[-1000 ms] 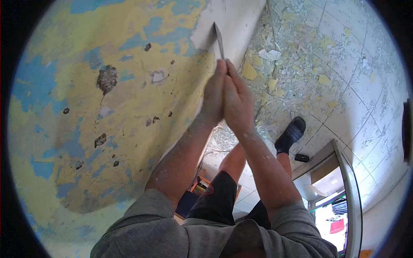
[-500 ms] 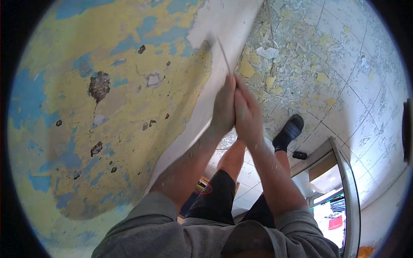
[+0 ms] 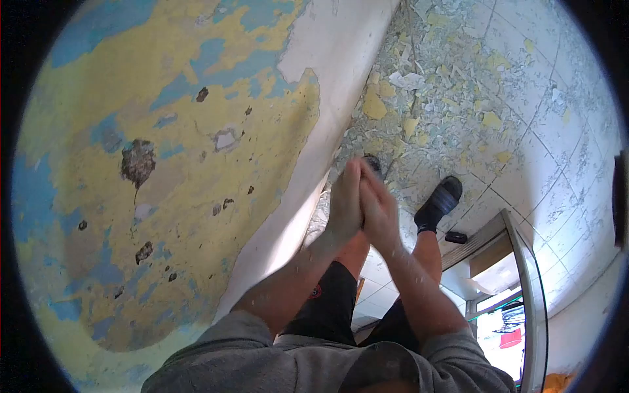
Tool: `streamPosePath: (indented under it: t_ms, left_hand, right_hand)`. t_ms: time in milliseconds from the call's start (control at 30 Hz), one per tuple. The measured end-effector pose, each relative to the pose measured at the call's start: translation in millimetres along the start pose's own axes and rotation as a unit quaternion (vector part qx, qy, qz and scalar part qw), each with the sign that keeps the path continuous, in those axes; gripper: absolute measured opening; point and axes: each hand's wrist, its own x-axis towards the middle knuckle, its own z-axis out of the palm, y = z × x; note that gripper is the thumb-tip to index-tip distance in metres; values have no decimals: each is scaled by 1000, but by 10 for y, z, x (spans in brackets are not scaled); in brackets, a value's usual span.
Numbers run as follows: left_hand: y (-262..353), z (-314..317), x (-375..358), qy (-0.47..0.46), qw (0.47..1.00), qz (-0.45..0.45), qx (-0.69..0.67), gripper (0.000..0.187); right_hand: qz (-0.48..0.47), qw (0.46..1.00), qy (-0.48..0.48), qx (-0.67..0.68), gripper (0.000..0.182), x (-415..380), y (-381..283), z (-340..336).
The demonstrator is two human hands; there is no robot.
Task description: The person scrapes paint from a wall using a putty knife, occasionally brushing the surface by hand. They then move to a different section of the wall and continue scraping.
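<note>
My left hand (image 3: 345,204) and my right hand (image 3: 381,208) are pressed together in front of me, fingers closed. Half a second ago a thin scraper stuck out beyond them toward the wall; now its blade does not show, and the closed hands hide the handle. Left of the hands is a wall (image 3: 196,255) with patchy yellow and blue paint. A bare white strip (image 3: 341,49) runs along its lower edge, beside my hands. My fingertips are apart from the wall, above the floor. Pale dust specks mark both forearms.
Yellow and white paint chips (image 3: 436,98) litter the tiled floor (image 3: 557,190). My slippered foot (image 3: 440,198) stands there, another partly behind my hands. A small black object (image 3: 457,237) lies near a metal-framed glass door (image 3: 524,262) at lower right. Dark pits (image 3: 138,162) mark the wall.
Both hands have come down from the wall's white strip, closer to my body. The scraper's thin shape, visible before, no longer shows. The wall has shifted slightly in view.
</note>
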Motion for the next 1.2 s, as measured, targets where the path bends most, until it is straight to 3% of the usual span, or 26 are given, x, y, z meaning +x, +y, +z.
streamPosePath:
  t_ms: [33,100,133,167,233,300,333,367,433,500,533,600,700,733,800,833,967,1033,1067,1100,1167,1200]
  left_hand:
    - [28,3,61,1,1000,-1,1,56]
    - [163,5,225,116,973,37,-194,58]
    - [306,-141,418,23,984,-51,-172,61]
    - [414,-73,634,22,984,-47,-173,61]
    - [565,35,917,-18,985,-57,-162,61]
    - [425,22,670,-44,991,-42,-115,61]
    - [374,23,480,-69,995,-19,-69,63]
    - [481,66,159,-23,999,-20,-45,63]
    - [554,491,-147,236,968,78,-27,66]
    - [267,111,298,134,967,34,-216,65]
    - [341,-96,596,17,993,-18,-117,65]
    - [689,67,1195,-55,970,-73,-224,66]
    - [838,241,1181,-74,975,-57,-201,54]
    - [794,207,1039,-89,976,-23,-198,54]
    - [777,195,616,-67,953,-3,-296,55]
    - [625,128,435,-36,962,-19,-272,58]
    - [666,-174,-341,-97,973,-29,-207,71]
    - [754,-244,-389,-107,968,-29,-227,72]
    - [641,-285,-149,-73,939,-73,-327,72]
    - [660,-248,-43,-74,939,-75,-327,72]
    - [713,-34,211,2,986,8,-169,72]
    - [602,19,236,5,988,2,-153,68]
  right_hand:
    - [8,999,-11,48,46,-104,120,45]
    - [33,999,-17,-2,45,274,-115,184]
    - [54,997,-25,-54,45,474,-189,211]
    - [50,997,-25,-54,45,675,-149,206]
    - [37,990,32,135,46,958,-75,207]
    - [20,992,37,116,46,659,-123,60]
    - [16,999,21,44,46,432,-99,-16]
    - [11,1000,4,-26,46,269,-86,-48]
    - [-9,998,-24,-53,46,111,-61,-10]
    - [5,996,-45,-77,46,343,-102,98]
    - [38,996,-36,-75,47,693,-179,160]
    - [15,998,47,-31,47,1203,-254,188]
    - [-43,997,52,38,47,1249,-342,33]
    - [-55,998,29,-1,47,1104,-386,-20]
    - [-48,997,-7,-58,47,693,-585,-23]
    - [-39,992,-41,-115,47,475,-651,-31]
    - [-104,986,-43,-125,46,-282,-580,129]
    - [-111,988,-33,-102,46,-231,-569,183]
    - [-84,991,-55,-84,45,-9,-641,207]
    - [-56,993,-76,-65,45,124,-685,219]
    - [-55,992,-44,-101,45,256,-706,124]
    - [-40,994,-43,-96,45,220,-691,81]
